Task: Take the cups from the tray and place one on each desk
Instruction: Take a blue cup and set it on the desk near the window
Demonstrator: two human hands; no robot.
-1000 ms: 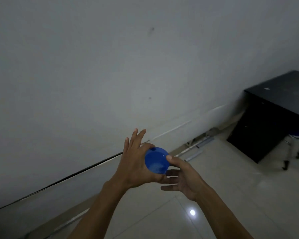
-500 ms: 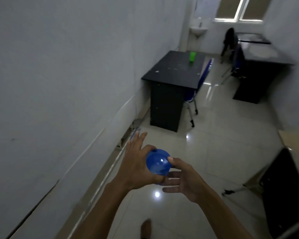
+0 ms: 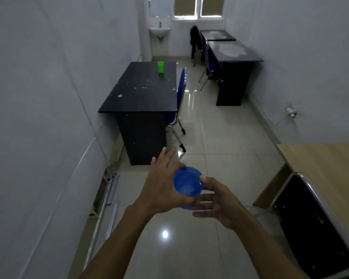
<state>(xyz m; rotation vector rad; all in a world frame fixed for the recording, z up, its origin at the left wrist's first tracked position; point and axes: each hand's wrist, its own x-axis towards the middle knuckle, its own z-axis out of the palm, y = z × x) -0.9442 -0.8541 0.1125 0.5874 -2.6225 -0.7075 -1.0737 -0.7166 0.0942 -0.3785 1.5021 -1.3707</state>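
I hold a blue plastic cup (image 3: pixel 187 184) in front of me with both hands, its mouth facing me. My left hand (image 3: pixel 161 186) wraps its left side, fingers spread forward. My right hand (image 3: pixel 218 200) grips its right rim with the thumb on top. A green cup (image 3: pixel 160 67) stands upright on the far end of the black desk (image 3: pixel 141 91) along the left wall. Two more black desks (image 3: pixel 232 51) stand against the right wall further back. A light wooden desk (image 3: pixel 322 170) is at my right. No tray is in view.
A blue chair (image 3: pixel 180 93) is tucked at the left desk's right side. A black chair (image 3: pixel 310 218) with a chrome frame stands by the wooden desk. A sink (image 3: pixel 159 30) hangs on the far wall below windows. Tiled floor runs down the middle.
My view has swung from the left wall to look down the room, bringing the desks into sight. Both hands have kept hold of the blue cup.
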